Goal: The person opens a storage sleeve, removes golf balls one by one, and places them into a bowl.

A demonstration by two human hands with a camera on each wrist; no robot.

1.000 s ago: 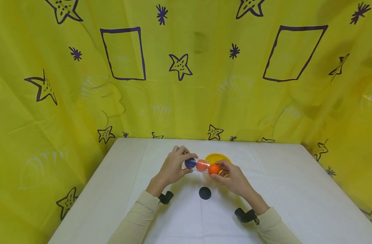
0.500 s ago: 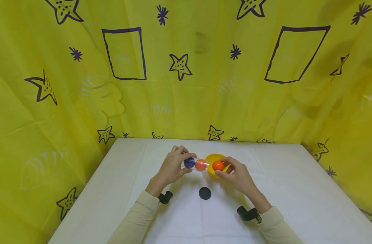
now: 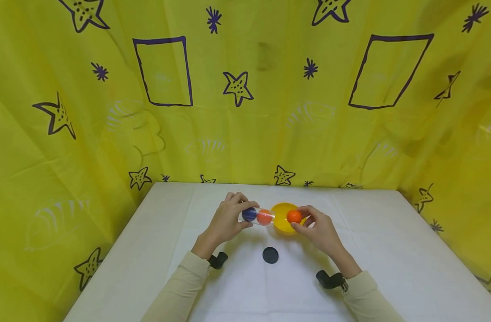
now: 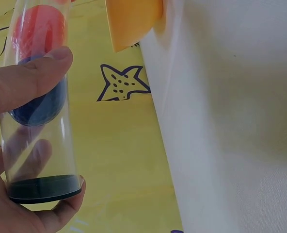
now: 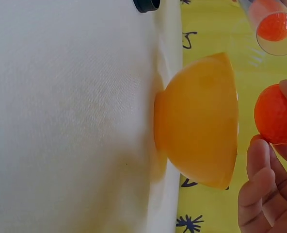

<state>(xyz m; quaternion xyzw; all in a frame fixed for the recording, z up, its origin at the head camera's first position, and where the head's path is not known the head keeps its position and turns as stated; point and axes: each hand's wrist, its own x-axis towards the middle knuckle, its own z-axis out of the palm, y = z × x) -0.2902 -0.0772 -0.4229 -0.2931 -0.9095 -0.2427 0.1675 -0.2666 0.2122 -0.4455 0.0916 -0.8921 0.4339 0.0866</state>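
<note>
My left hand [image 3: 226, 220] grips a clear tube [image 4: 68, 150] around its side. Inside the tube sit a dark blue ball [image 3: 249, 214] and an orange-red ball [image 3: 264, 217], the blue one deeper. A black cap [image 4: 44, 189] closes the end near my left palm, while the other end [image 5: 279, 46] is uncovered and faces right. My right hand [image 3: 318, 227] pinches an orange ball [image 5: 277, 115] between thumb and fingers. That ball is held above a yellow bowl [image 5: 197, 121], apart from the tube. The bowl stands upright on the table.
A round black cap [image 3: 270, 255] lies on the white table [image 3: 249, 290] in front of the bowl. Behind and beside the table hangs a yellow curtain [image 3: 265, 134] with stars drawn on it. Black wrist mounts [image 3: 329, 280] stick out from both wrists.
My right hand has drawn the orange ball away from the tube's uncovered end, rightward over the bowl. My left hand and the tube have barely shifted.
</note>
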